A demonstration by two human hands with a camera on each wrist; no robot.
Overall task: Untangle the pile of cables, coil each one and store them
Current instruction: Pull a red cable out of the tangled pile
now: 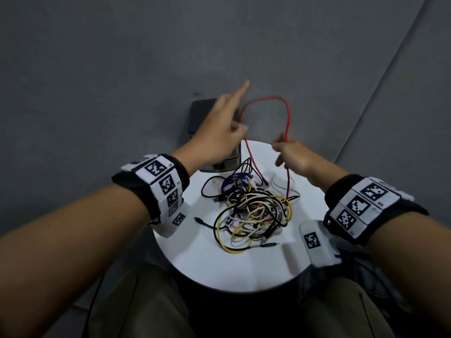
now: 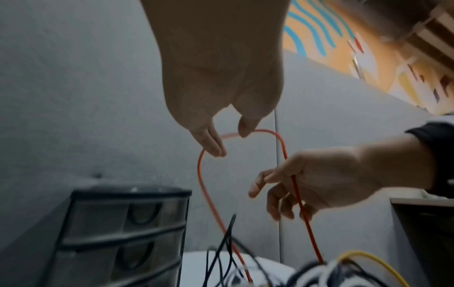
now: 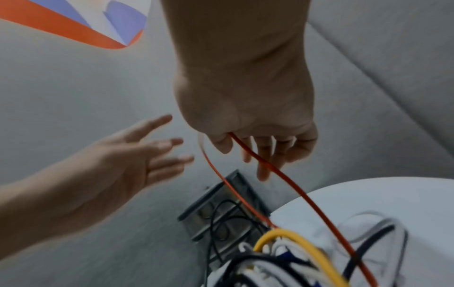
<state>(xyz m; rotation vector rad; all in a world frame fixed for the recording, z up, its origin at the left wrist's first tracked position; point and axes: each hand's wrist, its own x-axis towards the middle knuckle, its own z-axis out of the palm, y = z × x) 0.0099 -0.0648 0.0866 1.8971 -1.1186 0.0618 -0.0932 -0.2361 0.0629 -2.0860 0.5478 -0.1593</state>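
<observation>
Cables [image 1: 253, 211] sit tangled on the round white table [image 1: 244, 272], red cable [image 1: 288, 123] looping up out of them. Right hand [image 1: 291, 154] pinches it; left hand [image 1: 219, 132] is spread open beside the loop, holding nothing.

round white table [image 1: 256, 269] sits low in front, grey wall [image 1: 122, 57] filling the background. up on that wall, a mural with blue waves on orange [image 2: 317, 33], and an orange stripe [image 3: 61, 25].

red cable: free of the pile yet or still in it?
Still in it. The red cable arches up from the right hand, but both strands run down into the pile.
</observation>
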